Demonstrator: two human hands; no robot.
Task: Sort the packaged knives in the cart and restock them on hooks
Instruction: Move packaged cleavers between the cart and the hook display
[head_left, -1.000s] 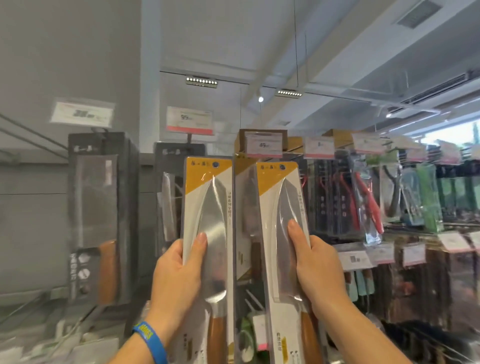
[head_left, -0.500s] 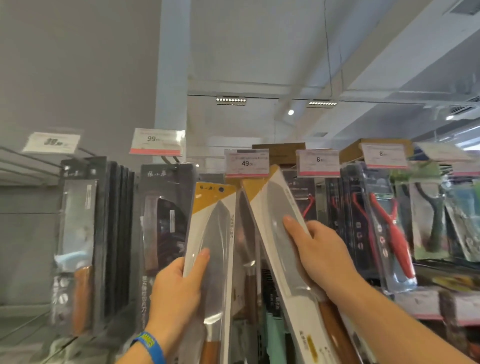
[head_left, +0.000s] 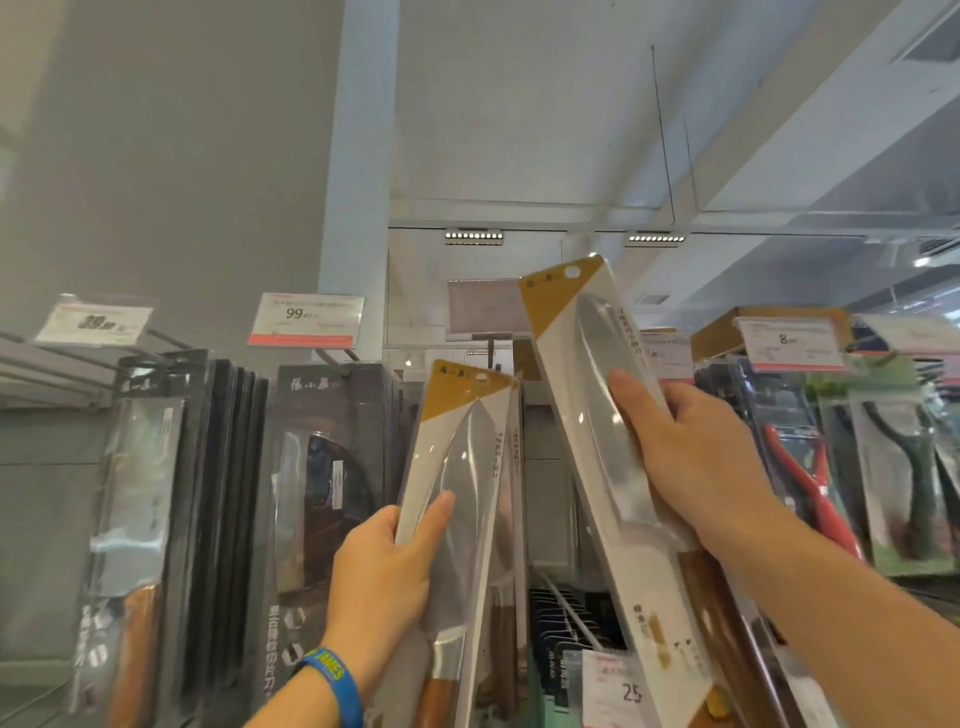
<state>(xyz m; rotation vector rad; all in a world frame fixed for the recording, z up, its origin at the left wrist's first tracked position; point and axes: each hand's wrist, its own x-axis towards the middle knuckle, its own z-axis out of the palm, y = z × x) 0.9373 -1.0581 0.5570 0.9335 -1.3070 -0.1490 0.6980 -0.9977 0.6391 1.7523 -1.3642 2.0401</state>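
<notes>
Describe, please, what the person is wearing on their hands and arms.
No gloves or sleeves show on the left hand or the right hand. A blue wristband with yellow lettering circles the left wrist; the right wrist is bare.

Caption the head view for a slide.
Left hand holds one packaged knife; right hand holds a second knife pack higher, tilted left.

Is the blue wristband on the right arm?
No, the blue wristband sits on the wrist just below the left hand.
</notes>
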